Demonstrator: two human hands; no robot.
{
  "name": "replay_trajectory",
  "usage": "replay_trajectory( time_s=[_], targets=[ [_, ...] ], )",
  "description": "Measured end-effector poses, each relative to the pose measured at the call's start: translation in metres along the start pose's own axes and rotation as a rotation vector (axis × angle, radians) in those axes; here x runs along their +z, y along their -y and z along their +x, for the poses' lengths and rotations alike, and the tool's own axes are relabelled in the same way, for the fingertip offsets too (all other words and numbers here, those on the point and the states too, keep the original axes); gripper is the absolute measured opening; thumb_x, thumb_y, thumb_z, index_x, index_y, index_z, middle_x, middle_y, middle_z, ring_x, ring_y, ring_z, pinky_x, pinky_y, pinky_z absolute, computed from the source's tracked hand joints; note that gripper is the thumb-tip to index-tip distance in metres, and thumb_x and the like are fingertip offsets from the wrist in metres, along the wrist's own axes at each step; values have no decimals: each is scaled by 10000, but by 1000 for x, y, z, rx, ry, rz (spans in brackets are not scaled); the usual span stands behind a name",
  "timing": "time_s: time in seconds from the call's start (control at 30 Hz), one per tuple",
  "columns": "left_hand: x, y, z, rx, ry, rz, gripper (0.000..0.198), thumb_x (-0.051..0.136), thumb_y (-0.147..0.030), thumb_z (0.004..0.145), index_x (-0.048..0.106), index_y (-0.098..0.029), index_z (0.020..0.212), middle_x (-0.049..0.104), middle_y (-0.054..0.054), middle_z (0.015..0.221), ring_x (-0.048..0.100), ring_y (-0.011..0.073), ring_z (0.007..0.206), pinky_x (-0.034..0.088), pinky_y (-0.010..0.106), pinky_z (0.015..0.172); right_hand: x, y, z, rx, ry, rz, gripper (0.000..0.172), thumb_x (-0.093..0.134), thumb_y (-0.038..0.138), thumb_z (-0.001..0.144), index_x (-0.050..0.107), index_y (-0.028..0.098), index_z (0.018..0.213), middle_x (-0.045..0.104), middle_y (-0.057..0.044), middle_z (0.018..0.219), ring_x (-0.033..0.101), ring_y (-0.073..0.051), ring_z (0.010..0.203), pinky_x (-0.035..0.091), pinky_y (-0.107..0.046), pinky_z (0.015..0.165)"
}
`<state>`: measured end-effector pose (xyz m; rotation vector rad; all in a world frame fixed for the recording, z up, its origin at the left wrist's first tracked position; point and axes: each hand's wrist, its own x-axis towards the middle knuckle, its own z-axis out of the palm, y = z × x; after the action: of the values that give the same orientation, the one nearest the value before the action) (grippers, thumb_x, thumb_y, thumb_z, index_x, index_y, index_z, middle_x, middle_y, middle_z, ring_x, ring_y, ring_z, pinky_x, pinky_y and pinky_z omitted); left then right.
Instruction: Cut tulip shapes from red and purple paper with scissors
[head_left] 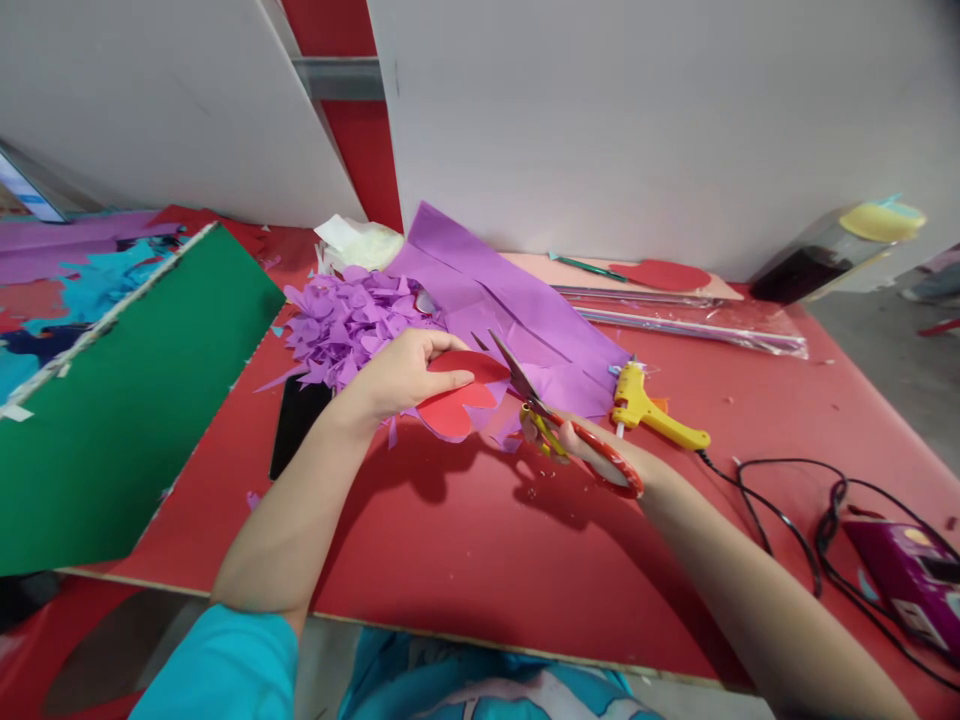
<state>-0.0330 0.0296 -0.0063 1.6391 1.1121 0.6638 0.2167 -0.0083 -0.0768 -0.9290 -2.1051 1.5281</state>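
Note:
My left hand (pixel 412 375) pinches a red heart-shaped paper piece (pixel 457 405), its thumb lying flat on top. Purple paper (pixel 504 418) shows under the heart and sticks out past its lower right edge. In my right hand (pixel 577 440) is a pair of scissors (pixel 525 388) with red and yellow handles. Their blades are parted and point up and left, by the heart's right edge. Behind my left hand lies a heap of purple paper scraps (pixel 352 320). A large purple sheet (pixel 487 280) stretches beyond both hands.
A yellow glue gun (pixel 649 408) and its black cable (pixel 795 465) lie right of my hands, near a magenta box (pixel 907 575). A dark phone (pixel 298 420) and green board (pixel 150 400) are left. Plastic-wrapped sticks (pixel 690 325), a green pen (pixel 589 268) and a bottle (pixel 832 250) stand farther back.

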Motion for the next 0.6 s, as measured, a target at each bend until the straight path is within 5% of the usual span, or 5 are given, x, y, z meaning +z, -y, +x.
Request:
replay_trajectory(
  time_s=[0.6],
  targets=[
    [2,-1,0,-27,18,-14,175,657,-215,713,675,-134,867,728,37,862,691,177,772,542,221,648,-2,8,-2,53,-12,10,521,198,700,852,360,214,759,364,13,709,324,-140,601,339,-296,572]
  ],
)
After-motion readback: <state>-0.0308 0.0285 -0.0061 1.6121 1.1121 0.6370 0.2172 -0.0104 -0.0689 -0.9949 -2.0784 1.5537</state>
